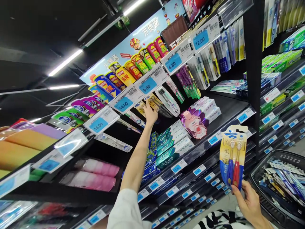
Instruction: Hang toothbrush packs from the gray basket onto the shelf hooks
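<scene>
Fingers [235,191] of the right hand [249,202] are pinched on a two-brush toothbrush pack [231,156], held upright right of the pink bottle [193,124], while left of it gold toothbrush packs [141,108], partly hidden by price tags [147,86], are reached by the raised left hand [150,114], whose grip cannot be told

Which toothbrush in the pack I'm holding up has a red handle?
The toothbrush on the right, as pictured, in the pack your right hand holds; the other toothbrush, left of it, is blue.
</scene>
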Demonstrator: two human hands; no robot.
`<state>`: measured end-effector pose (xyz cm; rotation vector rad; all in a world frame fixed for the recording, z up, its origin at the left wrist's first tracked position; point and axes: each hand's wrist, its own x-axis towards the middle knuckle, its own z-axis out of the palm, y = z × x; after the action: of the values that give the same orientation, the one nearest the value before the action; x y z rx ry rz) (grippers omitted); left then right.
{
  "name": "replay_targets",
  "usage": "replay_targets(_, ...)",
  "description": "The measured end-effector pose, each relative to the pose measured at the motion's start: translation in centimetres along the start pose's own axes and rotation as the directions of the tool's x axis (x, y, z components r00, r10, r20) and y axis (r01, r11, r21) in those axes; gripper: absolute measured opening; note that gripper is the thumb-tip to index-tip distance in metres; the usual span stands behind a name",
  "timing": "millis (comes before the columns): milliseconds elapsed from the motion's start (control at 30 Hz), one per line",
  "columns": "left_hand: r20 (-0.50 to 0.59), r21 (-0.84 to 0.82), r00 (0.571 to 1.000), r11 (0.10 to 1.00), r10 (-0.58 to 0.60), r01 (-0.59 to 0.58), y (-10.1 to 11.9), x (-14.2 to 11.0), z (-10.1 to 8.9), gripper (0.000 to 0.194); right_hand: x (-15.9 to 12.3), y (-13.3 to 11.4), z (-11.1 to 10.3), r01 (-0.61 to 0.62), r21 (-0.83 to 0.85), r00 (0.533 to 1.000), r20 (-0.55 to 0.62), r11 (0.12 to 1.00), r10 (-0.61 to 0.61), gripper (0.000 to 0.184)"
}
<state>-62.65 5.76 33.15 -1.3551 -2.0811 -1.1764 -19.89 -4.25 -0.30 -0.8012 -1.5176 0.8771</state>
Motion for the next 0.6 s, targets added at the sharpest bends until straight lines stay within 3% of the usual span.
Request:
replay_targets(100,-0.088,0.071,0.993,0.995,0.079,-0.072,1.7,-2.5,-2.1,0.070,0.7,-1.4,0.6,0.038,0.020,0.994,0.102,0.999,-0.040,0.019)
replay_targets(167,-0.101,-0.024,0.986,0.990,0.134,-0.137,3.2,-4.6,-4.1,0.053,1.8,-3.0,1.6,0.101,0.054,0.981,0.162,0.993,-0.109,0.018)
replay_targets(267,0.061,-0.382,0.993,0.921,0.098,-0.068,5.4,-8.0,-7.7,0.031,4.6,-6.3,3.6,0.242,0.151,0.927,0.256,0.959,-0.274,0.023)
replay_targets(333,0.170,-0.558,0.983,0.829,0.071,0.037,6.8,-10.0,-10.0,0.036,6.8,-8.6,5.2,0.278,0.236,0.868,0.354,0.931,-0.349,0.028)
replay_targets(400,0.177,-0.617,0.983,0.783,0.049,0.072,7.9,-11.6,-12.0,0.041,8.7,-10.7,6.9,0.273,0.311,0.817,0.425,0.911,-0.390,0.031)
replay_targets(500,0.002,-0.544,1.000,0.839,0.011,-0.008,8.5,-12.8,-14.5,0.039,10.8,-13.1,9.2,0.284,0.368,0.777,0.452,0.885,-0.437,0.034)
replay_targets(600,-0.230,-0.441,0.973,0.892,-0.004,-0.101,8.0,-12.7,-16.3,0.037,12.2,-14.6,11.2,0.339,0.407,0.743,0.437,0.848,-0.507,0.035)
